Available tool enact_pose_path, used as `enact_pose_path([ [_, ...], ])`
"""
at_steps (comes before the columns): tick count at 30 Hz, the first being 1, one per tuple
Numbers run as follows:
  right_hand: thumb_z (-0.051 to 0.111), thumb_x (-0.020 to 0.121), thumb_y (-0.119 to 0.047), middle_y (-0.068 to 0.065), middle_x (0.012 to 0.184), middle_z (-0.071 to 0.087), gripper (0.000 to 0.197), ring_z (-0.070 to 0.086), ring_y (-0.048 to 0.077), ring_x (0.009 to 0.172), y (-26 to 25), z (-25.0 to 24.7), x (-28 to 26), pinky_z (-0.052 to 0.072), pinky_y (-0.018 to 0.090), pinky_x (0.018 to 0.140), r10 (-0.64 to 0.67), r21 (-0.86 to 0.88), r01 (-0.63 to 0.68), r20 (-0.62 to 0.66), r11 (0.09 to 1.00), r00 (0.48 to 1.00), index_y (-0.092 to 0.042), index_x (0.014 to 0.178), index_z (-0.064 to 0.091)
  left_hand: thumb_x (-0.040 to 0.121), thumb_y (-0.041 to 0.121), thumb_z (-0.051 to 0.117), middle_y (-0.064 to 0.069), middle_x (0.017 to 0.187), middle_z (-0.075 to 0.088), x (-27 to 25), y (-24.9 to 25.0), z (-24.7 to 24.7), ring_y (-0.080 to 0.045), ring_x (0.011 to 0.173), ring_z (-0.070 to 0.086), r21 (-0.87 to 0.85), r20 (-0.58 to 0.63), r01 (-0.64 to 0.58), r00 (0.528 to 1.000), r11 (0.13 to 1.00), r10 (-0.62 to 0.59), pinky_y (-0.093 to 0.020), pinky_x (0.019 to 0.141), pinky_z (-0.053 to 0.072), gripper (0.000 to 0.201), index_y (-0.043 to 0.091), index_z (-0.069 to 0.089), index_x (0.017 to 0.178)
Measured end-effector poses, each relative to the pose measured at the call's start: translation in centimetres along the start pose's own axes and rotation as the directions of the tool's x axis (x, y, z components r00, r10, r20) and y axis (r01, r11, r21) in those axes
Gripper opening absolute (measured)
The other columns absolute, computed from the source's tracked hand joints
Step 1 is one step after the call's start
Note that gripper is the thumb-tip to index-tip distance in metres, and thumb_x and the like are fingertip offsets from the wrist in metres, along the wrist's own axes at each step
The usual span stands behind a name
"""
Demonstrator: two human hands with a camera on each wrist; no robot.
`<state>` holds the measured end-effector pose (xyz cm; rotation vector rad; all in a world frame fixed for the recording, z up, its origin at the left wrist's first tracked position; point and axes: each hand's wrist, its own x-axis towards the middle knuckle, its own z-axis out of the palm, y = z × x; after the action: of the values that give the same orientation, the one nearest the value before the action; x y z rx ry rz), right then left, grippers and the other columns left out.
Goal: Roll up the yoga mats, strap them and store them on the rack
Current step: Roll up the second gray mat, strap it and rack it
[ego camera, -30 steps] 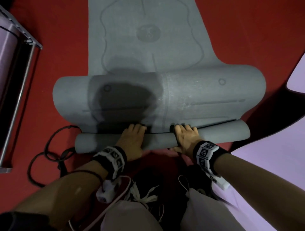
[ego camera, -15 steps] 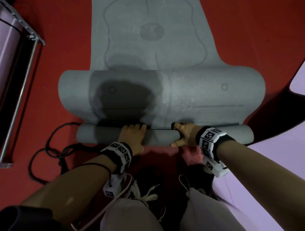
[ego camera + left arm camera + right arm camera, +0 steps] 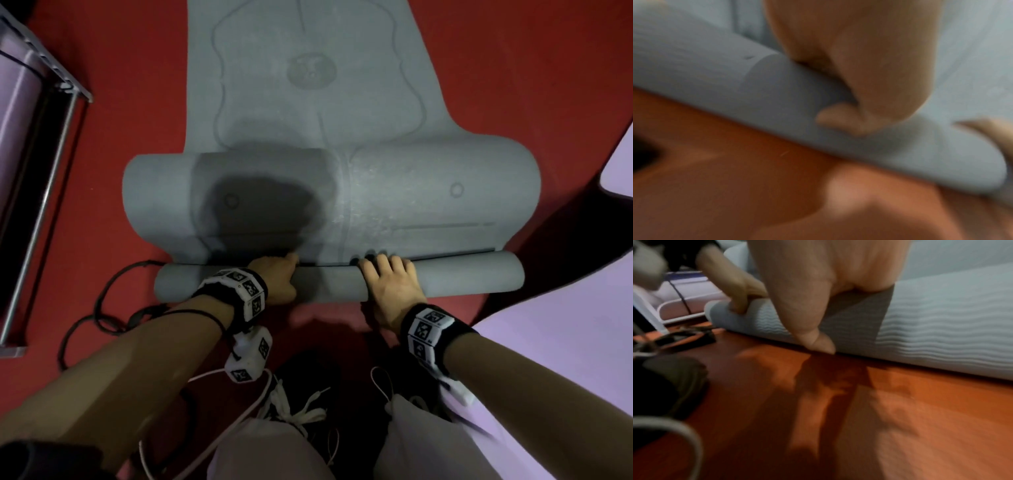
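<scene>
A grey yoga mat (image 3: pixel 308 102) lies flat on the red floor, running away from me. Its near end is wound into a thin roll (image 3: pixel 462 281) lying crosswise. My left hand (image 3: pixel 274 277) grips the roll left of centre, fingers curled over the top and thumb on the near side (image 3: pixel 838 118). To its right, my right hand (image 3: pixel 387 281) also curls over the roll, thumb (image 3: pixel 818 340) pointing down to the floor. The fingertips of both hands are hidden behind the roll. A black strap (image 3: pixel 102 308) lies in loops on the floor by the roll's left end.
A metal rack (image 3: pixel 51 137) holding a purple rolled mat stands at the far left. Another purple mat (image 3: pixel 565 359) lies on the floor to my right. My knees and shoes (image 3: pixel 298 394) are just behind the roll.
My left hand has pushed further forward over the roll, while my right hand has drawn back so that its wrist is behind the roll. The roll sits about where it was.
</scene>
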<state>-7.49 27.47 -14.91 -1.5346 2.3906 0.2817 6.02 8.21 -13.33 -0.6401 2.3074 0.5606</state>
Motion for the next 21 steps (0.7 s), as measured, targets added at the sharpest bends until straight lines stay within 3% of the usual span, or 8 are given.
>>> enact_pose_path([
  [1, 0.084, 0.048, -0.050, 0.011, 0.113, 0.053, 0.099, 0.055, 0.034, 0.098, 0.1, -0.5, 0.5, 0.044, 0.044, 0.087, 0.020, 0.016, -0.020, 0.038, 1.000, 0.999, -0.018, 0.132, 0.043, 0.071, 0.013, 0.060, -0.009, 0.110, 0.055, -0.5, -0.2, 0.4, -0.030, 0.097, 0.055, -0.006, -0.105, -0.053, 0.993, 0.999, 0.052, -0.034, 0.076, 0.045, 0.051, 0.014, 0.042, 0.119],
  [3, 0.075, 0.069, -0.049, 0.008, 0.132, 0.045, 0.089, 0.045, 0.034, 0.119, 0.4, -1.4, 1.6, 0.034, 0.043, 0.099, 0.030, 0.066, -0.039, 0.133, 0.997, 0.991, -0.023, 0.143, 0.033, 0.058, 0.012, 0.061, -0.013, 0.111, 0.053, -1.5, -0.4, 2.0, -0.035, 0.097, 0.052, 0.113, -0.358, -0.174, 0.911, 0.978, 0.203, -0.040, 0.079, 0.048, 0.060, 0.010, 0.049, 0.116],
  [5, 0.071, 0.074, -0.046, 0.006, 0.142, 0.040, 0.085, 0.039, 0.032, 0.130, 1.0, -2.2, 2.8, 0.030, 0.043, 0.105, 0.024, 0.101, -0.046, 0.207, 0.994, 0.978, -0.025, 0.145, 0.028, 0.053, 0.024, 0.057, -0.016, 0.114, 0.055, -2.1, -0.5, 3.8, -0.038, 0.096, 0.055, 0.254, -0.441, -0.175, 0.854, 0.951, 0.275, -0.045, 0.086, 0.049, 0.068, 0.006, 0.054, 0.118],
  [7, 0.069, 0.074, -0.040, 0.006, 0.144, 0.042, 0.080, 0.039, 0.031, 0.133, 1.4, -3.1, 3.8, 0.031, 0.042, 0.107, 0.019, 0.132, -0.054, 0.255, 0.990, 0.967, -0.026, 0.144, 0.031, 0.057, 0.041, 0.045, -0.019, 0.122, 0.053, -2.6, 0.3, 4.1, -0.039, 0.105, 0.053, 0.315, -0.386, -0.104, 0.894, 0.943, 0.227, -0.050, 0.101, 0.041, 0.083, 0.004, 0.049, 0.131],
  [9, 0.066, 0.074, -0.039, 0.004, 0.141, 0.049, 0.074, 0.044, 0.029, 0.130, 1.4, -3.5, 4.0, 0.034, 0.039, 0.105, 0.008, 0.144, -0.046, 0.257, 0.988, 0.966, -0.027, 0.141, 0.037, 0.061, 0.043, 0.049, -0.017, 0.131, 0.044, -2.2, 1.3, 3.3, -0.037, 0.115, 0.046, 0.358, -0.293, -0.020, 0.947, 0.934, 0.133, -0.049, 0.109, 0.030, 0.092, 0.007, 0.032, 0.143],
  [13, 0.061, 0.074, -0.043, 0.004, 0.129, 0.060, 0.064, 0.058, 0.026, 0.115, 1.3, -3.2, 2.6, 0.047, 0.032, 0.096, -0.001, 0.235, -0.061, 0.257, 0.970, 0.967, -0.027, 0.134, 0.047, 0.066, 0.025, 0.067, -0.011, 0.124, 0.046, -1.1, 2.4, 1.5, -0.030, 0.107, 0.049, 0.396, -0.218, -0.004, 0.971, 0.918, 0.099, -0.038, 0.093, 0.038, 0.079, 0.013, 0.032, 0.136],
  [17, 0.057, 0.081, -0.039, 0.008, 0.120, 0.059, 0.056, 0.054, 0.028, 0.113, 1.1, -3.2, 1.3, 0.043, 0.031, 0.089, -0.009, 0.295, -0.112, 0.381, 0.949, 0.924, -0.019, 0.130, 0.043, 0.078, 0.035, 0.065, -0.013, 0.128, 0.050, -1.3, 1.9, 1.5, -0.032, 0.109, 0.055, 0.382, -0.045, -0.088, 0.993, 0.920, 0.114, -0.035, 0.083, 0.044, 0.082, 0.009, 0.024, 0.144],
  [21, 0.062, 0.074, -0.040, 0.010, 0.124, 0.050, 0.059, 0.047, 0.032, 0.116, -1.3, -2.1, -0.5, 0.037, 0.043, 0.094, 0.078, 0.108, -0.089, 0.108, 0.990, 0.991, -0.012, 0.125, 0.047, 0.083, 0.026, 0.061, -0.014, 0.123, 0.057, -0.6, 1.4, 1.2, -0.032, 0.106, 0.059, 0.213, 0.102, -0.096, 0.992, 0.972, 0.075, -0.032, 0.080, 0.048, 0.064, 0.010, 0.034, 0.139],
])
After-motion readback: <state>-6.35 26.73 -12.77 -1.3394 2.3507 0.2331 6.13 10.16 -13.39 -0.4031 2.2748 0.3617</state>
